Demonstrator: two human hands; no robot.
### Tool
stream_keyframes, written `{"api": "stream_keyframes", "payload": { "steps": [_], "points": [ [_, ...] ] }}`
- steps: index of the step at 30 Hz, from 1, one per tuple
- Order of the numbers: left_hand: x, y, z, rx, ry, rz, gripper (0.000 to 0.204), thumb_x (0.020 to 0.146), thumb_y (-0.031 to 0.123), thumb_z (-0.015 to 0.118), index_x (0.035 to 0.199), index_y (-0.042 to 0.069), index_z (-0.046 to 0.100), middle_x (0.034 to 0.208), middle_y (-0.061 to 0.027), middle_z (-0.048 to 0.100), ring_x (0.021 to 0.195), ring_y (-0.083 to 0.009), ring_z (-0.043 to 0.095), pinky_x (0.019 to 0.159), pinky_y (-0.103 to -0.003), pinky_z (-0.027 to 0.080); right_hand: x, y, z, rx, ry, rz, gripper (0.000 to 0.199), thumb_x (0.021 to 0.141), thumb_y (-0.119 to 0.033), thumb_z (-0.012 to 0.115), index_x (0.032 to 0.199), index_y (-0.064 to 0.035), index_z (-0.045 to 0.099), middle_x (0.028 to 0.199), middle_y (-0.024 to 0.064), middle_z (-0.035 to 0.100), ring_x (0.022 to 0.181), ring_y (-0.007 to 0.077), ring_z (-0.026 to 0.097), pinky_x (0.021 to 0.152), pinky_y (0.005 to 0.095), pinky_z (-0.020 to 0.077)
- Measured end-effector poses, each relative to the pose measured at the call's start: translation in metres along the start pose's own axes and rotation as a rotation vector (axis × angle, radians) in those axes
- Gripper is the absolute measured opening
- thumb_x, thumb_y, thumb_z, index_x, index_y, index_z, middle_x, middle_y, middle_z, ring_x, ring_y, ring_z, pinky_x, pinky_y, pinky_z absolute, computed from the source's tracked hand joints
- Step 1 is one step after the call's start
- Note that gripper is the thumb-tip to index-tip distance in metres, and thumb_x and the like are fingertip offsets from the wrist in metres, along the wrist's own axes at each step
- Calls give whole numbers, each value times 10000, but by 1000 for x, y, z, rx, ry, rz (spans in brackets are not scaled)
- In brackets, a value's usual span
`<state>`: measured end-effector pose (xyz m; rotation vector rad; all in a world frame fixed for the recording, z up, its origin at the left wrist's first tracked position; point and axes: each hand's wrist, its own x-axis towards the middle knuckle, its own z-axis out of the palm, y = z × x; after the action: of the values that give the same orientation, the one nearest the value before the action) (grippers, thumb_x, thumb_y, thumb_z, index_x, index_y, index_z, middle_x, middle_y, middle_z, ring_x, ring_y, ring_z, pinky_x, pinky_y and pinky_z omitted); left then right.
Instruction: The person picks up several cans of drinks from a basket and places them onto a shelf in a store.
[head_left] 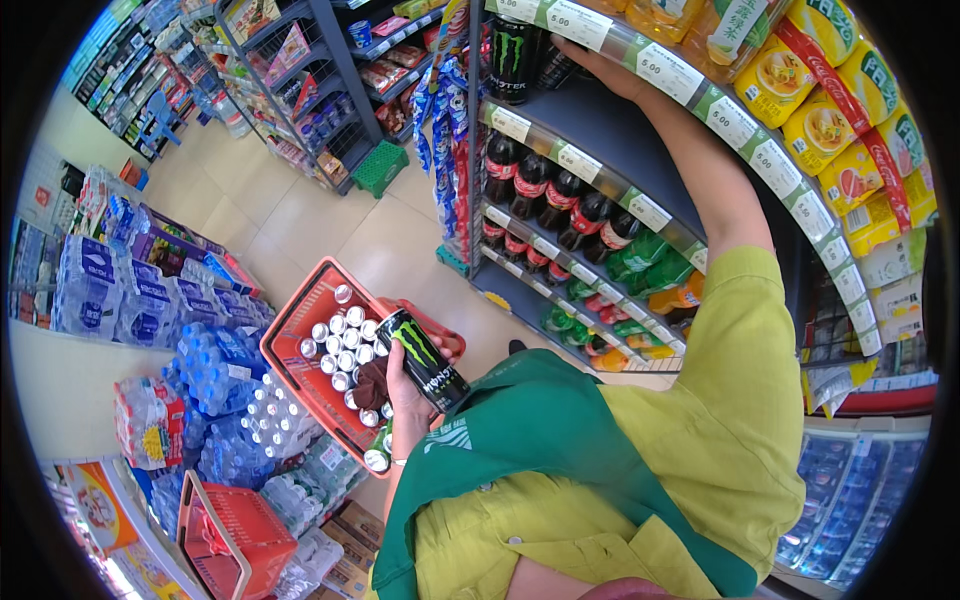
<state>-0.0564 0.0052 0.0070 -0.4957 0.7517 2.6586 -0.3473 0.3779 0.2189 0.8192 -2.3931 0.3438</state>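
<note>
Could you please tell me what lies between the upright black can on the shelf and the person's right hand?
In the head view, a second dark can, partly hidden, lies between the upright can and the right hand.

Basket [304, 306] left of shelf [612, 118], containers [351, 341] inside; 1 can [427, 360] in left hand [405, 392].

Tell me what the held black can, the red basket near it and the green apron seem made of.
Can: probably thin metal, smooth and printed, from its cylindrical shape and sheen. Basket: likely moulded plastic, semi-gloss, from its even red colour and thick rim. Apron: matte cloth, from its soft drape and folds; fibre unclear.
</note>
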Motion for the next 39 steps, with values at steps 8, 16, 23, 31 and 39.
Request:
{"api": "stream_keyframes", "payload": {
  "steps": [8,16,23,31,39],
  "points": [
    [9,0,15,45,-49,-19,621,869,544,465,1004,-54,561,868,-170,633,758,-261,641,738,-374,537,-18,56,29,695,-29,-177,441,974,-361,367,1317,-83,351,1334,75,421,1236,171,395,1098,369,269],
    [12,-7,11,86,-9,-10,590,872,525,483,1003,-46,551,892,-154,625,764,-246,643,720,-365,541,-12,23,-2,485,55,21,455,951,-363,418,1296,-68,380,1274,86,460,1169,179,442,1054,358,315],
    [11,-12,6,76,11,-17,559,873,515,489,1003,-26,544,891,-137,614,771,-238,629,721,-372,526,12,4,-12,346,-30,82,468,931,-365,464,1277,-54,405,1221,96,495,1111,187,483,1015,348,355],
    [2,-15,1,81,18,13,576,886,530,444,1028,-18,549,904,-123,609,780,-258,619,718,-395,526,5,-3,-20,382,-109,116,484,908,-367,516,1255,-39,434,1161,107,534,1045,195,530,971,337,401],
    [0,-17,8,65,18,11,561,886,508,471,1001,-34,559,883,-128,622,776,-247,630,729,-369,522,22,-17,-28,402,-183,249,502,885,-369,567,1234,-24,463,1101,118,574,978,203,576,927,325,446]
  ]
}}
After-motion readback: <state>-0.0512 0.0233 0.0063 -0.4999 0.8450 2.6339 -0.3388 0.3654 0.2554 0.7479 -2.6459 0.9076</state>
